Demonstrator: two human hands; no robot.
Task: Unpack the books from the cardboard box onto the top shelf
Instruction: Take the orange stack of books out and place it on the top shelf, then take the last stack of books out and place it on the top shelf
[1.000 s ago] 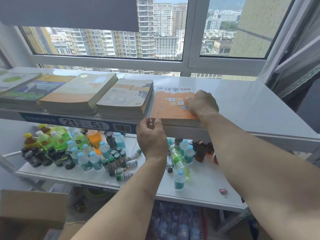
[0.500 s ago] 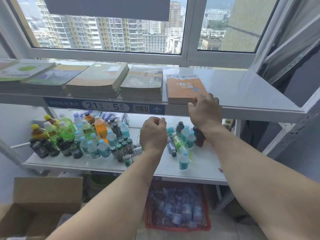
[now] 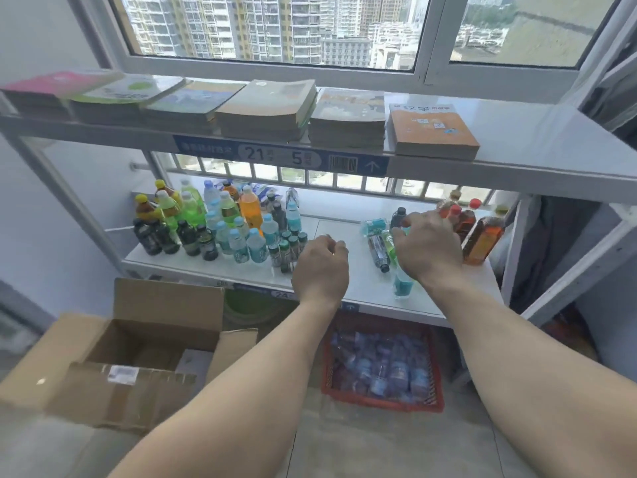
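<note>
Figure: my two hands in front of the lower shelf, both holding nothing. My left hand (image 3: 322, 267) hangs with fingers loosely curled, released; my right hand (image 3: 429, 244) is likewise relaxed and ungrasping, in front of the bottles (image 3: 213, 225) on the lower shelf (image 3: 348, 232). The top shelf (image 3: 537, 139) carries a row of book stacks; the orange book (image 3: 431, 131) lies flat at the row's right end, well above both hands, its long axis running front to back.

The cardboard box (image 3: 113, 360) sits on the floor, below and to the left of my hands, flaps open. My left hand is the nearer to it. Something pale lies inside the box; I cannot tell whether it is a book. I judge the next reach goes down and left into the box, left hand leading, with bare shelf to the right of the orange book as the free place.
</note>
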